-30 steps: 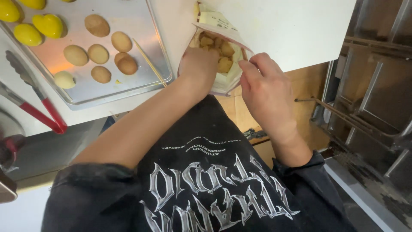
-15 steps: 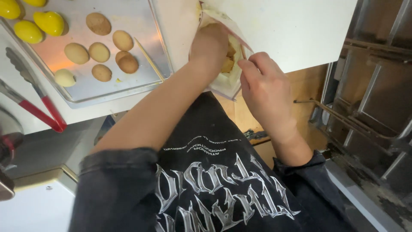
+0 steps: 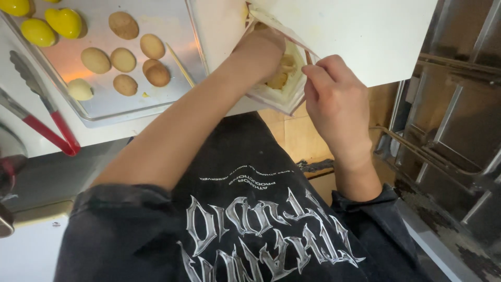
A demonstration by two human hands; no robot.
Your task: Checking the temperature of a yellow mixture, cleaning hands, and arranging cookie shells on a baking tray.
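Note:
A clear plastic bag [image 3: 290, 99] of pale biscuits lies at the counter's near edge. My left hand [image 3: 261, 49] is pushed into the bag's mouth, fingers hidden among the biscuits [image 3: 279, 78]. My right hand [image 3: 336, 102] pinches the bag's right rim and holds it open. Left of the bag sits a metal baking tray [image 3: 172, 99] with several round tan biscuits [image 3: 123, 59] and one pale one [image 3: 80, 90] laid out on it. Yellow glossy pieces [image 3: 63, 22] rest at the tray's far left corner.
Red-handled metal tongs [image 3: 44, 117] lie on the white counter left of the tray. A thin wooden stick [image 3: 180, 63] lies on the tray's right side. A white board [image 3: 360, 31] lies behind the bag. A metal rack [image 3: 449, 130] stands at my right.
My left hand has gone deeper into the bag, now covering most of the biscuits. My right hand keeps its pinch on the rim.

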